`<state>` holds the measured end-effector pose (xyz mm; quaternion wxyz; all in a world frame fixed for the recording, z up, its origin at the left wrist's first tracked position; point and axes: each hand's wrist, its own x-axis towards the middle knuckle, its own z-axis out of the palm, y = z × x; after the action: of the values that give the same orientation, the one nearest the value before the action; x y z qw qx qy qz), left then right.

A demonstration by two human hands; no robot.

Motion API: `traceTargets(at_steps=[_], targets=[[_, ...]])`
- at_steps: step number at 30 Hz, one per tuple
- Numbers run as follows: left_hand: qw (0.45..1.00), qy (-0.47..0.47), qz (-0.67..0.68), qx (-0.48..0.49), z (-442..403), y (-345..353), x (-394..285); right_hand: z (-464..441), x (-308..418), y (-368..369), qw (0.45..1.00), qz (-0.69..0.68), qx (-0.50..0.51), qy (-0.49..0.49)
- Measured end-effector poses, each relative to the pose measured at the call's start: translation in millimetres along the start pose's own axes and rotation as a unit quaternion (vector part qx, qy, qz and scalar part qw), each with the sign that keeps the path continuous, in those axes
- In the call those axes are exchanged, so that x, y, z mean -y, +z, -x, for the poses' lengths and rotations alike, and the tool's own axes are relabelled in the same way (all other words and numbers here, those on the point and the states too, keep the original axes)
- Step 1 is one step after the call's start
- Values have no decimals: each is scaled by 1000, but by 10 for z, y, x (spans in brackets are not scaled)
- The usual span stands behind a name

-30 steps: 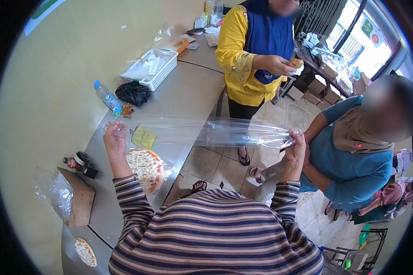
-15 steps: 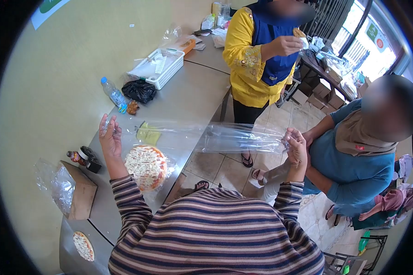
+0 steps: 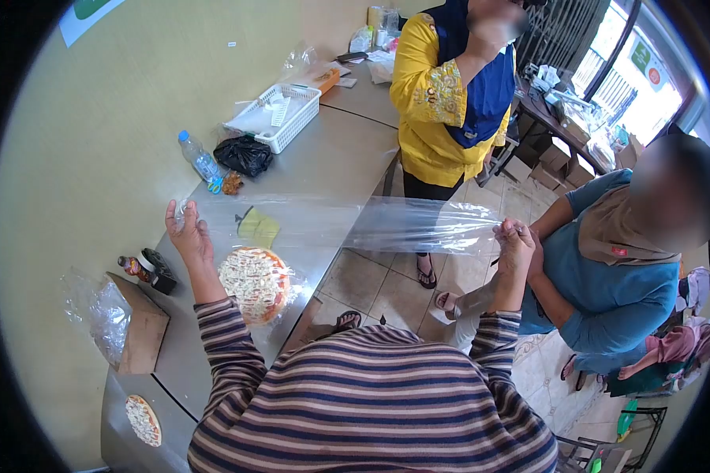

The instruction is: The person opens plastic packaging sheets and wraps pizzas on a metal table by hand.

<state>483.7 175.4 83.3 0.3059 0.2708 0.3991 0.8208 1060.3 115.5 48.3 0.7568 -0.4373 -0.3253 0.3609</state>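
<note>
Pizza (image 3: 254,285) on table (image 3: 339,158); box (image 3: 143,333) left, plastic film (image 3: 418,222) ahead, basket (image 3: 293,124) beyond.

Two pizzas (image 3: 254,285) (image 3: 143,421), one stretched plastic sheet (image 3: 402,223), one white basket (image 3: 298,126), one blue-capped bottle (image 3: 203,163), one black bag (image 3: 244,156)

Observed on the metal table (image 3: 335,158): white plastic basket (image 3: 298,124) beside black plastic bag (image 3: 243,156), blue-capped clear bottle (image 3: 201,162) near blue-handled scissors (image 3: 214,188); also noted nearby, one person in yellow top (image 3: 442,154), another person in teal top (image 3: 623,288).

Bright daylight is admitted by a window (image 3: 664,96) at two o'clock; a pale cream wall (image 3: 134,110) is seen at ten, tiled floor (image 3: 544,378) at four.
</note>
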Motion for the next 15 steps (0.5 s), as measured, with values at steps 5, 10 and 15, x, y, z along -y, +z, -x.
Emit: traceTargets(at_steps=[5, 10, 15], targets=[[990, -96, -15, 101, -108, -100, -65, 19, -1, -47, 1000, -23, -8, 15], [984, -134, -50, 107, -61, -12, -226, 189, -75, -254, 993, 102, -28, 44], [984, -115, -21, 138, -109, 15, -173, 744, -387, -505, 967, 214, -45, 128]])
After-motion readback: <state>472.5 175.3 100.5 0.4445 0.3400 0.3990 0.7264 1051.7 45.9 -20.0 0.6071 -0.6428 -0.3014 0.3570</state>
